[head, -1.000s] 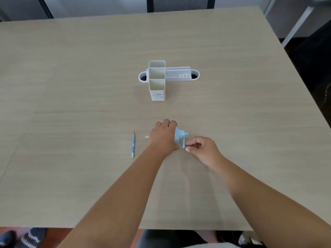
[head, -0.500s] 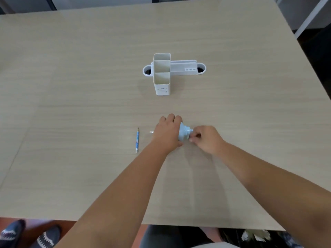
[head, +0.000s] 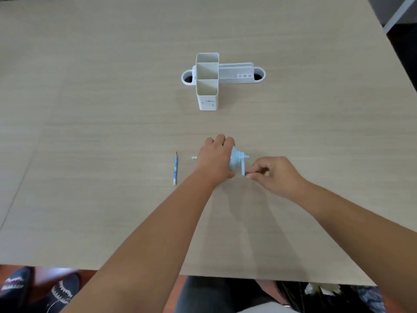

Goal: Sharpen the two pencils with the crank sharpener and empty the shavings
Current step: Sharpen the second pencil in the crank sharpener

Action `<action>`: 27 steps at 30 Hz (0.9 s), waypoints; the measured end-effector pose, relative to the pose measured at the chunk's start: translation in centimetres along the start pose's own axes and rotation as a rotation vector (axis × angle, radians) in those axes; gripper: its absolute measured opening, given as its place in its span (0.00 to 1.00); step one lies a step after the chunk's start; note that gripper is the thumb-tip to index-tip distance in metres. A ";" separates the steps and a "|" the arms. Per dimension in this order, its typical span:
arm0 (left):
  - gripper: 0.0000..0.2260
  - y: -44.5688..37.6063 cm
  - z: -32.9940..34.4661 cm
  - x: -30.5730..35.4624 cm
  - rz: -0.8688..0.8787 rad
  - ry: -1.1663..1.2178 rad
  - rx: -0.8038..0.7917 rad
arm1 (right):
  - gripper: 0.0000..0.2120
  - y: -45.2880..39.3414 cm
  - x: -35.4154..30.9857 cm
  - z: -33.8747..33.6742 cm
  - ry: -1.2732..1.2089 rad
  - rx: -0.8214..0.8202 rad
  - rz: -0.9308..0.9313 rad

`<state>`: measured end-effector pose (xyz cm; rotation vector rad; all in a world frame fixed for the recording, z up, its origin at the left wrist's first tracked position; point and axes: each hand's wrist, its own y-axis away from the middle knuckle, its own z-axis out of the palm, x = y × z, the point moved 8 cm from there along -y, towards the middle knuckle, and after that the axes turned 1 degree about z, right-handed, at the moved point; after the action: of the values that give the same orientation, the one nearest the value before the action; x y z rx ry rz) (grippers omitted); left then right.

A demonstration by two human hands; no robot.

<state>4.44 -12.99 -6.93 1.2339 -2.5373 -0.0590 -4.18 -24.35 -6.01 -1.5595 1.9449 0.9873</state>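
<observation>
A light blue crank sharpener (head: 237, 160) sits on the wooden table (head: 112, 109), mostly covered by my left hand (head: 215, 160), which clamps its body from above. My right hand (head: 274, 173) pinches the end of the crank handle (head: 243, 169), which points down toward me. A white pencil end (head: 194, 157) pokes out to the left of my left hand; the rest of that pencil is hidden. A second pencil (head: 175, 168), blue with a sharp tip pointing away from me, lies loose on the table to the left.
A white desk organizer (head: 208, 86) with three upright compartments and a low tray behind it stands farther back. The table's near edge runs just above my lap, and shoes (head: 33, 288) show on the floor at lower left.
My right hand has carried the crank handle around: low, then up near the axle, then low again. My left hand has stayed on the sharpener. The camera has tilted slightly downward.
</observation>
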 end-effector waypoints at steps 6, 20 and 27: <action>0.32 0.0 0.1 -0.4 0.005 -0.016 0.003 | 0.03 -7.3 -1.1 -2.5 0.059 0.139 -0.012; 0.31 -0.1 0.0 -0.1 -0.015 -0.015 -0.004 | 0.03 -4.9 1.3 0.9 0.133 0.045 0.081; 0.31 0.0 -0.1 0.3 -0.008 -0.056 -0.030 | 0.01 -4.0 -2.4 -3.9 0.060 0.170 -0.058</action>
<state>4.35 -13.21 -6.78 1.2484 -2.5693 -0.1346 0.59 -26.19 -2.75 -1.5555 1.9569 0.7396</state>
